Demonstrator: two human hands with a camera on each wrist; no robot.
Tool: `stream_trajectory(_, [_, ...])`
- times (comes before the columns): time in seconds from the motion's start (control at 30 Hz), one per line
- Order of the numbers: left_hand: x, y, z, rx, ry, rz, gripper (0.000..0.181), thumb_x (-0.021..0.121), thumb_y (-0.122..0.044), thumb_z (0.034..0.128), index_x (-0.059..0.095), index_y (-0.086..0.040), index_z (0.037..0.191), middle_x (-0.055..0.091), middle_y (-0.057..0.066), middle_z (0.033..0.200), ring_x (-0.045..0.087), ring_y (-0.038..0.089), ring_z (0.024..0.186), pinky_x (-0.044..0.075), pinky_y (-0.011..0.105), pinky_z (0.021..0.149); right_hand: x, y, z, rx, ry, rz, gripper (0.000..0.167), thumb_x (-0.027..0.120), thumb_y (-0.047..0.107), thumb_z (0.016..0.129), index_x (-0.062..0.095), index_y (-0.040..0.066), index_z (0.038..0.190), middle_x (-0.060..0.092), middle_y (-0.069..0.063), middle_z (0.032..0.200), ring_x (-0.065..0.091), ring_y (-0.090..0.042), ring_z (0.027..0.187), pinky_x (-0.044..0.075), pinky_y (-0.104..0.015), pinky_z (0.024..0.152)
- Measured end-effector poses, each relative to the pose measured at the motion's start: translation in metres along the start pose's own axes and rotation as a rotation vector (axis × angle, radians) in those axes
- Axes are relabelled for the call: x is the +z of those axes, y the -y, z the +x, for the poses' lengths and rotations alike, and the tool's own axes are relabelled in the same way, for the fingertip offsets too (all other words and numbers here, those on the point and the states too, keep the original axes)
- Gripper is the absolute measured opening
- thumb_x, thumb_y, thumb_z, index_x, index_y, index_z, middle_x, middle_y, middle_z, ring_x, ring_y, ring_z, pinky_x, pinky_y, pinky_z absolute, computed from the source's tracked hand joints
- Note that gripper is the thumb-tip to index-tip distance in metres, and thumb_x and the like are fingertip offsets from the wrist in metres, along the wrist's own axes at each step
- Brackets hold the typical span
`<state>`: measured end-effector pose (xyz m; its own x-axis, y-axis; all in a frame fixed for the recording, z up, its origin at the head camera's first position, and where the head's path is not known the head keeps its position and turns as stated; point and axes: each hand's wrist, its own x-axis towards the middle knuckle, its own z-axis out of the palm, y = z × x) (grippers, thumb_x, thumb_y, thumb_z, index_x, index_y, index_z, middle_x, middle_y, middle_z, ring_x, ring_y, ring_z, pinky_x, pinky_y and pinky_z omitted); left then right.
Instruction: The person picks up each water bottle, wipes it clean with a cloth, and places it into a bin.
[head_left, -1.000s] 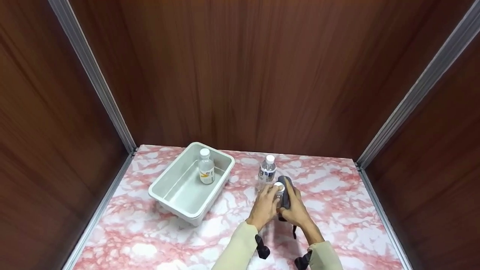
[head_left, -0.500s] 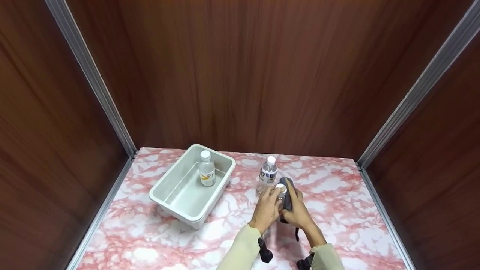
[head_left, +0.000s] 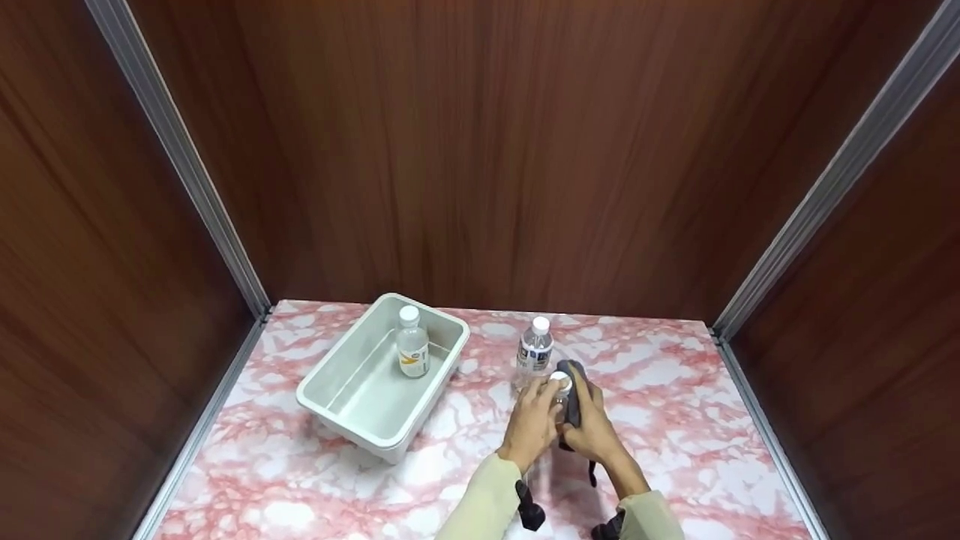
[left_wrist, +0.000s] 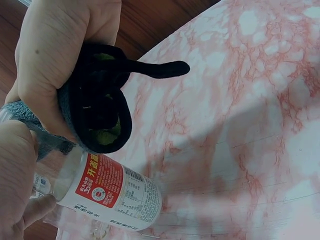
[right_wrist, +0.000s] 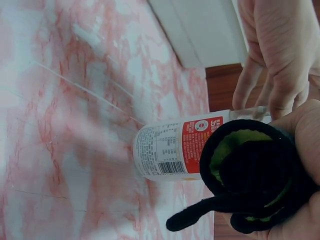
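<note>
My left hand [head_left: 531, 421] grips the upper part of a clear bottle with a white cap [head_left: 561, 381]. In the left wrist view, the white and red label [left_wrist: 120, 192] covers its lower part, and it stands upright on the table. My right hand [head_left: 596, 431] holds a dark grey, fuzzy cloth mitt or sleeve [head_left: 573, 405] against the bottle's right side. Black trim [left_wrist: 127, 120] edges its opening, greenish lining shows inside, and a black strap [right_wrist: 192, 216] hangs from it. Fingers hide part of the bottle's neck.
Just behind the hands stands another clear bottle [head_left: 535, 352] with a white cap. To the left is a pale grey plastic bin [head_left: 386, 439] with an upright white-capped bottle [head_left: 413, 352] inside. Wood-look walls [head_left: 465, 150] enclose the pink marbled table [head_left: 285, 487] at the back and sides.
Both hands keep their hold on the bottle and the cloth mitt or sleeve in nearly the same place. The scene sits slightly lower in the head view.
</note>
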<state>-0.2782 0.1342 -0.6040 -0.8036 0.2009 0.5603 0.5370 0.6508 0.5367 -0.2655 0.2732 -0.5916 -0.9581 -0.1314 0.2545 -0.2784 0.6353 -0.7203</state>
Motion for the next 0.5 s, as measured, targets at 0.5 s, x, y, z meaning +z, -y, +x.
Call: stream_trajectory(0.5, [-0.0009,0.0005,0.0002,0.007,-0.014,-0.012,0.043,0.070,-0.006,0.0857,0.062,-0.017,0.126,0.065,0.009,0.125,0.065,0.026,0.110,0.055,0.040,0.099,0.0041,-0.0002,-0.0034,0.015,-0.001,-0.079,0.103,0.064,-0.009,0.066,0.023,0.011,0.158,0.030,-0.042,0.146,0.062,-0.044,0.094,0.054,-0.051,0.073])
